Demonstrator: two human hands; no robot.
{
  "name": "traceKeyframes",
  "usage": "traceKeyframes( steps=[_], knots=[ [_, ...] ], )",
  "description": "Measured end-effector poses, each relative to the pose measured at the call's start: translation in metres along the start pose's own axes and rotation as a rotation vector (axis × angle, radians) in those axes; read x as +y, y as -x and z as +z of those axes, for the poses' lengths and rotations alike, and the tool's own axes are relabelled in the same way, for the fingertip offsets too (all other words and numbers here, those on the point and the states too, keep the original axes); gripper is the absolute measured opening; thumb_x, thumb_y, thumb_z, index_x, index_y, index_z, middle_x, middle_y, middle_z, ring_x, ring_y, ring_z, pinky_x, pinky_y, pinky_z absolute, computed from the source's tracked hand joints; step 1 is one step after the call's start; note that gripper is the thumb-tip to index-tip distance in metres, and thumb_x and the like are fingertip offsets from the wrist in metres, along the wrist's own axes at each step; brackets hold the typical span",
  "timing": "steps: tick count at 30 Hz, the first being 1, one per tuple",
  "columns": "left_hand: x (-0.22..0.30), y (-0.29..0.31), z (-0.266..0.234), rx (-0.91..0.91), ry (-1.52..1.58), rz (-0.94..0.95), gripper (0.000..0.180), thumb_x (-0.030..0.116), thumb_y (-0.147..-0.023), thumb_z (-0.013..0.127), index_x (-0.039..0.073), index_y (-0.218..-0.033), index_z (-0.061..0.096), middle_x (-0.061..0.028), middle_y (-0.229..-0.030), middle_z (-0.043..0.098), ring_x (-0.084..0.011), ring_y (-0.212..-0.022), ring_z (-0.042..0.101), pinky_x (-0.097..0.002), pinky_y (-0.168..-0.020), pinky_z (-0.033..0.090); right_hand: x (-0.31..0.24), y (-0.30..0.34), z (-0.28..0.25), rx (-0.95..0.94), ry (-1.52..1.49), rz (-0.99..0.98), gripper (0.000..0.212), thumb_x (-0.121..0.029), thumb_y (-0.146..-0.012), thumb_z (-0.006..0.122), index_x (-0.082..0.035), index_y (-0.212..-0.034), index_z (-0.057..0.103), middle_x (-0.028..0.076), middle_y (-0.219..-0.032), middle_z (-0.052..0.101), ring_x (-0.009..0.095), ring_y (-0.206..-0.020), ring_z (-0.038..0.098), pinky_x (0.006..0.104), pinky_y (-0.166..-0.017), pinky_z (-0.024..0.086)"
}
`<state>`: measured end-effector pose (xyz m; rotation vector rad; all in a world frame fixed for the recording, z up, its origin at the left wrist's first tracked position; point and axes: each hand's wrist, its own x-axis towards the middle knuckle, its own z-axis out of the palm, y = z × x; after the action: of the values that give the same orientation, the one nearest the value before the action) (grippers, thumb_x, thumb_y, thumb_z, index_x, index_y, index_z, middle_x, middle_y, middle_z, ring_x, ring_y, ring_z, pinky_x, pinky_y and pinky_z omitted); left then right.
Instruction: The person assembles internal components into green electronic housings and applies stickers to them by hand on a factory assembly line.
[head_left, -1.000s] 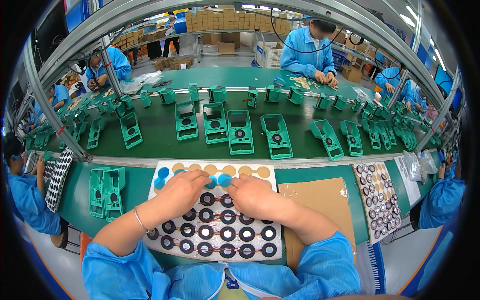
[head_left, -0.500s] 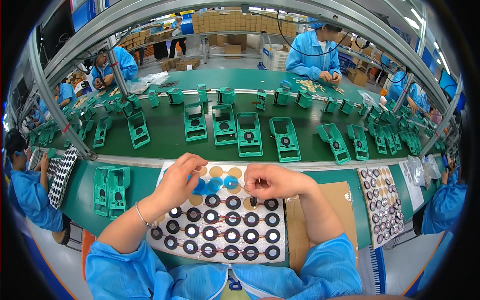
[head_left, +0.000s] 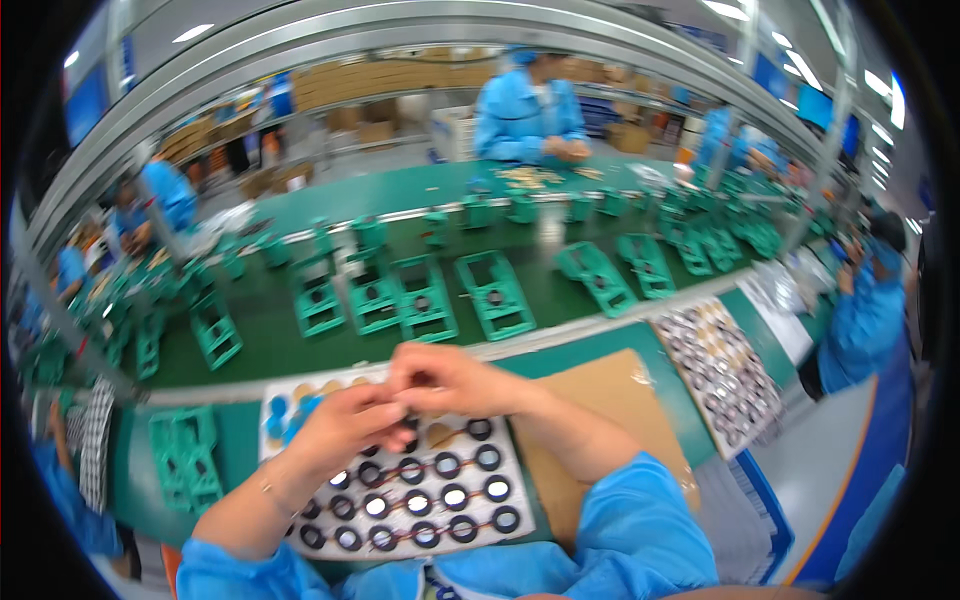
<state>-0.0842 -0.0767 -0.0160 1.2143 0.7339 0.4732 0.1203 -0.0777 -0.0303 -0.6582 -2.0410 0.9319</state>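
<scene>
My left hand (head_left: 345, 425) and my right hand (head_left: 450, 378) meet above the far part of a white foam tray (head_left: 510, 460). Both have their fingers closed and bent toward each other at the fingertips. Motion blur and the fingers hide whatever is pinched between them. Rows of round black speakers (head_left: 497, 488) with pale centres and thin reddish wires lie in the tray. Translucent blue discs (head_left: 303, 407) rest at its far left, beside my left hand. A tan round spot (head_left: 440, 434) shows just below my right hand.
Brown cardboard (head_left: 590, 430) lies right of the tray, with another tray of round parts (head_left: 712, 375) beyond. Two green housings (head_left: 185, 455) sit at left. More green housings (head_left: 497, 295) line the bench ahead. A co-worker (head_left: 530, 110) sits opposite; another (head_left: 865, 300) is at right.
My hands have come together from apart over the tray; the right one moved left toward the left one. The whole view has swung to the right and blurred.
</scene>
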Motion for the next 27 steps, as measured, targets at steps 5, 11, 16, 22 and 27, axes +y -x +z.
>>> traceKeyframes(
  steps=[5,11,16,22,27],
  knots=[
    [0.003,0.010,-0.014,0.087,0.144,0.116,0.029,0.016,-0.088,0.054,-0.004,-0.108,0.050,-0.0088,-0.093,0.060,-0.0141,-0.075,0.061,-0.0245,-0.063,0.052,-0.022,-0.007,0.015,0.094,-0.075,0.048,0.021,-0.010,-0.081,0.058,-0.005,-0.101,0.053,0.008,-0.094,0.047,0.018,-0.083,0.050,0.0274,-0.071,0.044],
    [0.009,0.000,-0.008,0.129,0.201,0.214,0.025,0.014,-0.088,0.055,-0.002,-0.106,0.052,-0.0078,-0.090,0.061,-0.0122,-0.072,0.060,-0.0214,-0.059,0.051,-0.019,-0.004,0.024,0.274,0.448,-0.172,0.041,-0.012,-0.075,0.065,-0.007,-0.113,0.051,0.011,-0.101,0.045,0.028,-0.097,0.044,0.0347,-0.082,0.042],
    [0.012,0.005,-0.009,0.186,0.152,0.238,0.023,0.010,-0.087,0.055,-0.004,-0.105,0.054,-0.0098,-0.090,0.062,-0.0137,-0.072,0.061,-0.0220,-0.060,0.051,-0.020,-0.007,0.030,0.324,0.380,-0.148,0.036,-0.007,-0.067,0.068,-0.002,-0.099,0.052,0.014,-0.099,0.045,0.031,-0.096,0.046,0.0359,-0.083,0.042],
    [0.017,0.014,-0.007,0.185,0.121,0.235,0.024,0.006,-0.085,0.057,-0.006,-0.106,0.055,-0.0098,-0.088,0.063,-0.0146,-0.071,0.061,-0.0235,-0.063,0.052,-0.029,-0.005,0.030,0.243,0.531,-0.152,0.039,-0.010,-0.071,0.066,0.000,-0.104,0.047,0.013,-0.101,0.044,0.030,-0.096,0.045,0.0366,-0.080,0.043],
    [0.018,0.016,-0.009,0.182,0.121,0.238,0.023,0.006,-0.084,0.058,-0.005,-0.104,0.057,-0.0102,-0.086,0.063,-0.0143,-0.070,0.061,-0.0240,-0.064,0.052,-0.032,-0.007,0.033,0.284,0.514,-0.170,0.040,-0.008,-0.070,0.066,0.001,-0.104,0.047,0.013,-0.101,0.043,0.030,-0.096,0.045,0.0363,-0.080,0.044]
  ],
)
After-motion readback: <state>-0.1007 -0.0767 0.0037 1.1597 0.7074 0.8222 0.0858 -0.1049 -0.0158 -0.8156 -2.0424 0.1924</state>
